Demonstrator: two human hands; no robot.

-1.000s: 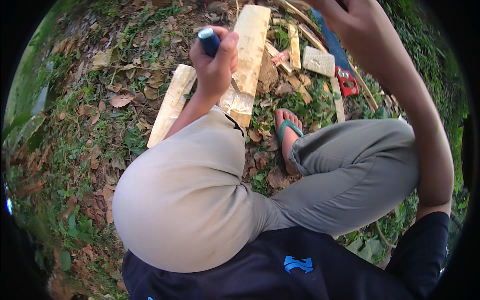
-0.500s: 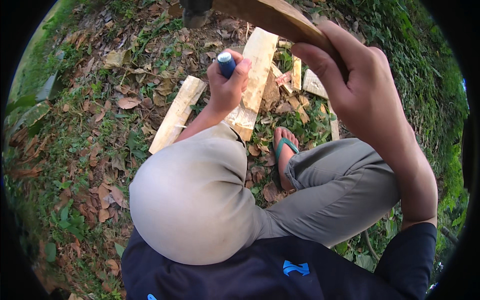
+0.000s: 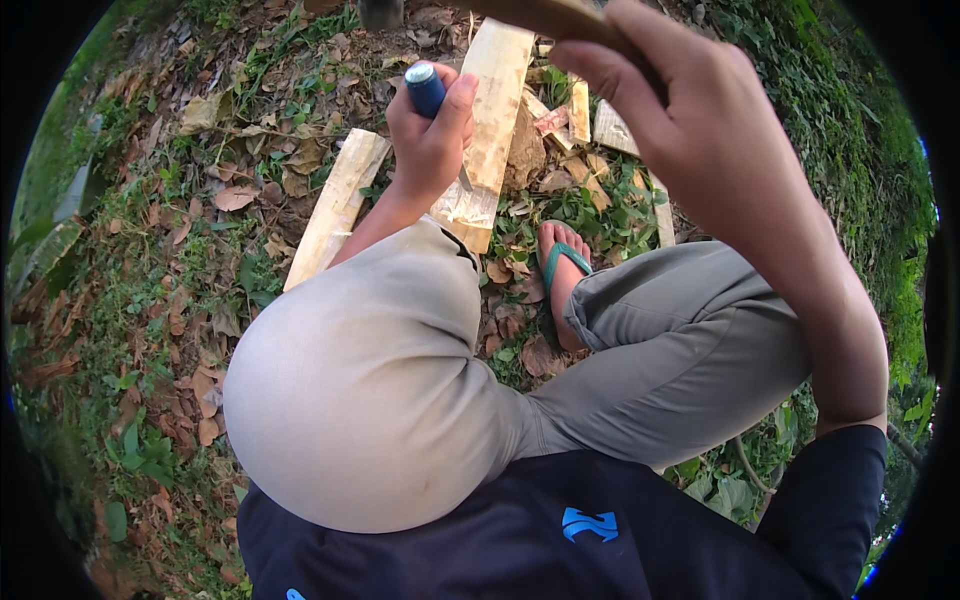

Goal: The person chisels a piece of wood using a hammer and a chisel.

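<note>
My left hand (image 3: 432,145) is closed around the blue handle of a chisel (image 3: 425,92), whose pale butt end faces up. Below the fist, its blade meets a light wooden board (image 3: 497,95) near the board's close end, where the wood looks freshly cut. High at the upper right, my right hand (image 3: 690,105) grips the wooden handle of a hammer (image 3: 560,18). The hammer's dark head is partly cut off by the top edge of the picture, up and to the left of the chisel.
Another pale wood piece (image 3: 340,200) lies left of my left forearm. Several offcuts (image 3: 615,128) and a brown lump (image 3: 525,150) are right of the board. My sandalled foot (image 3: 563,262) rests close by, on ground covered with dry leaves and grass.
The whole view has shifted, so the board, hands and foot appear higher and slightly left. More of the hammer is now beyond the top edge. Both hands keep their grips.
</note>
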